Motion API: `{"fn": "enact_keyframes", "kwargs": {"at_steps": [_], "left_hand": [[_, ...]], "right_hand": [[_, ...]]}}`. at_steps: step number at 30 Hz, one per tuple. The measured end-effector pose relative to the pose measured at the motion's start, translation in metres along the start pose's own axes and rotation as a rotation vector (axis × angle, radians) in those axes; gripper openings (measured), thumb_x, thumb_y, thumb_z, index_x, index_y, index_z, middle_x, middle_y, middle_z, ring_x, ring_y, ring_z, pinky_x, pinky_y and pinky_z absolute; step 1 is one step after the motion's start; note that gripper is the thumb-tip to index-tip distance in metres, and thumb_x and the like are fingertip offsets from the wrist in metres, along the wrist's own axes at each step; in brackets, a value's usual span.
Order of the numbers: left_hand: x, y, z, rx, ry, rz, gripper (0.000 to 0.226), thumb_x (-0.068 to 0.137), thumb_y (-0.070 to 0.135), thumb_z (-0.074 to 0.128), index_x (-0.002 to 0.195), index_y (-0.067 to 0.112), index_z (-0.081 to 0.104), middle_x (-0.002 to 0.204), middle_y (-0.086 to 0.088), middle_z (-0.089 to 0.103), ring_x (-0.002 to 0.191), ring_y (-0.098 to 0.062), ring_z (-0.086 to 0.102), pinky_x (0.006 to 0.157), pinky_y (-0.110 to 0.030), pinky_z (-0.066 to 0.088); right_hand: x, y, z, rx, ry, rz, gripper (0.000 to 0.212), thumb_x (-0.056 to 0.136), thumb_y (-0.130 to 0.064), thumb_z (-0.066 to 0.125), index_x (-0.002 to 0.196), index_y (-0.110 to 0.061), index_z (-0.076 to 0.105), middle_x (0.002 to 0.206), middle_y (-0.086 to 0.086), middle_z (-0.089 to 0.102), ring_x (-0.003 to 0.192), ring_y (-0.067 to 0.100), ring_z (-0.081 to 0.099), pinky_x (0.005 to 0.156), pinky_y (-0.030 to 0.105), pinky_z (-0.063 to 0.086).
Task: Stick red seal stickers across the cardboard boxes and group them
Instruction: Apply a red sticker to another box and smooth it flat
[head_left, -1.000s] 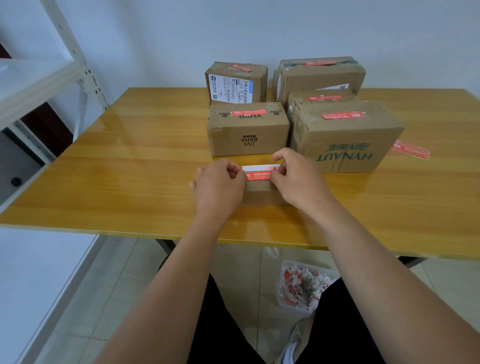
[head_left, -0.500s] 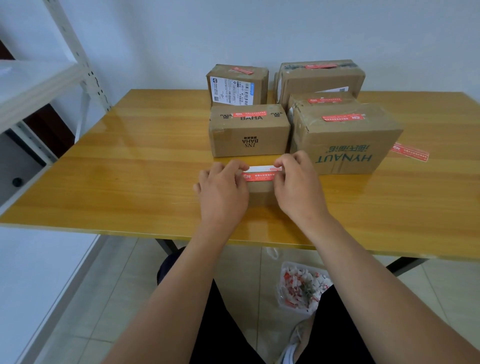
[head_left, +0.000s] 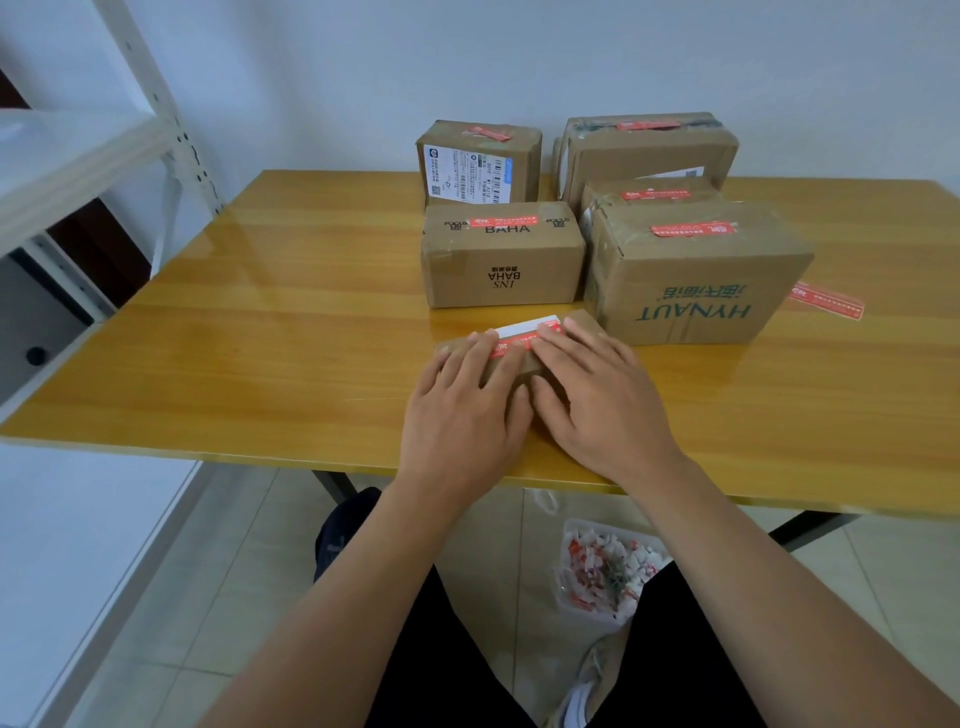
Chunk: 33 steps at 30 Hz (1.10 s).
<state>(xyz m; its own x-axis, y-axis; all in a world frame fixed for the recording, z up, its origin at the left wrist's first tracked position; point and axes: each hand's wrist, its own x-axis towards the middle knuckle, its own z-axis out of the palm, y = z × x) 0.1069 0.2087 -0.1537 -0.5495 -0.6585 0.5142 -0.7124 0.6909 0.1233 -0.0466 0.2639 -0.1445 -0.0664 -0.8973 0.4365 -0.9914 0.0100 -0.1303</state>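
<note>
Head camera view, looking down past two bare forearms that reach up from the bottom of the frame. At the lower right, on the tiled floor, a clear plastic tub (head_left: 608, 571) holds red and white paper scraps. Above it runs the near edge of a yellow wooden table (head_left: 260, 364).

Just right of the frame's centre, both hands lie flat on a small cardboard box (head_left: 519, 366) on the table. The left hand (head_left: 462, 410) has its fingers straight and slightly spread, fingertips pressing the left end of a red seal sticker (head_left: 524, 340). The right hand (head_left: 602, 395) does likewise on the sticker's right end. Neither hand pinches anything. The sticker lies across the box top, with a white strip along its far edge.

Just behind the small box stands a box printed BAHA (head_left: 501, 260), and beside it to the right a larger box printed HYNAUT (head_left: 696, 286). Behind these, against the white wall, stand three more boxes, one with a shipping label (head_left: 478, 163). All five carry red stickers on top. A loose red sticker (head_left: 826, 301) lies on the table at the right, near the HYNAUT box.

A white metal shelf (head_left: 78, 156) fills the upper left.
</note>
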Motion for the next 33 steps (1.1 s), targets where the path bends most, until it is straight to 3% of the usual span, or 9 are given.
{"fn": "enact_keyframes", "kwargs": {"at_steps": [5,11,19,33], "left_hand": [[-0.002,0.004,0.002,0.004,-0.024,-0.016,0.045,0.098,0.038,0.043,0.133,0.013,0.056,0.143,-0.009,0.052,0.135,-0.027,0.045,0.113,-0.046,0.032],[0.003,0.011,0.005,0.052,-0.048,-0.057,0.047,0.097,0.041,0.041,0.139,0.02,0.05,0.139,-0.002,0.054,0.135,-0.025,0.043,0.114,-0.045,0.03],[-0.002,0.012,0.013,0.06,0.002,-0.063,0.048,0.094,0.034,0.047,0.136,0.012,0.052,0.137,-0.012,0.053,0.132,-0.03,0.045,0.115,-0.047,0.028],[-0.002,0.013,0.012,0.056,-0.008,-0.077,0.047,0.094,0.037,0.047,0.131,0.009,0.053,0.126,-0.012,0.056,0.127,-0.031,0.049,0.113,-0.047,0.032]], "right_hand": [[0.002,0.002,0.002,0.05,0.053,0.088,0.052,0.097,-0.039,0.039,0.129,-0.005,0.061,0.135,0.011,0.06,0.131,0.026,0.051,0.107,0.04,0.039],[0.002,0.0,0.005,-0.021,0.056,0.044,0.043,0.099,-0.039,0.04,0.133,-0.018,0.058,0.129,0.006,0.056,0.119,0.026,0.05,0.098,0.04,0.04],[-0.004,-0.003,0.014,-0.013,0.091,0.072,0.053,0.096,-0.043,0.042,0.132,-0.008,0.057,0.138,0.007,0.054,0.136,0.026,0.041,0.108,0.041,0.032],[-0.004,-0.005,0.014,0.028,0.122,0.123,0.055,0.097,-0.039,0.039,0.131,-0.001,0.058,0.138,0.015,0.056,0.134,0.028,0.046,0.114,0.042,0.034]]}}
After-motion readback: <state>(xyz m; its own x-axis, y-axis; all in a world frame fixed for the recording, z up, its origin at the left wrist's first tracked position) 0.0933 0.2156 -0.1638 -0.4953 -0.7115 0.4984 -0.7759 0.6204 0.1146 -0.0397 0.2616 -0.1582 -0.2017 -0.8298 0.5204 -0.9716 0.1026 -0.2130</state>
